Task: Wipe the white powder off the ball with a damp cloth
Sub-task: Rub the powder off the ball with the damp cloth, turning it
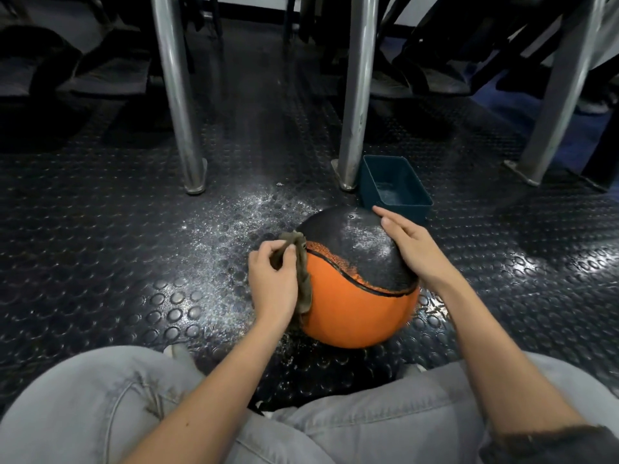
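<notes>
The orange-and-black ball (pixel 351 313) rests on the studded floor (pixel 134 262), black panel uppermost. A film of white powder (pixel 366 231) dusts that panel toward 12 o'clock. A crumpled olive-brown cloth (pixel 303 283) hangs against the ball's 9 o'clock side.

- Your jeans (pixel 100 406) are light grey denim, with stitched seams curving over both thighs.
- A frayed patch (pixel 152 393) of loose threads marks the left thigh.
- Your left forearm (pixel 214 390) and right forearm (pixel 495 343) are bare, as are your left hand (pixel 271 283) and right hand (pixel 412 249).
- A dark sleeve (pixel 549 445) with a fuzzy edge covers your right arm above the elbow.
</notes>
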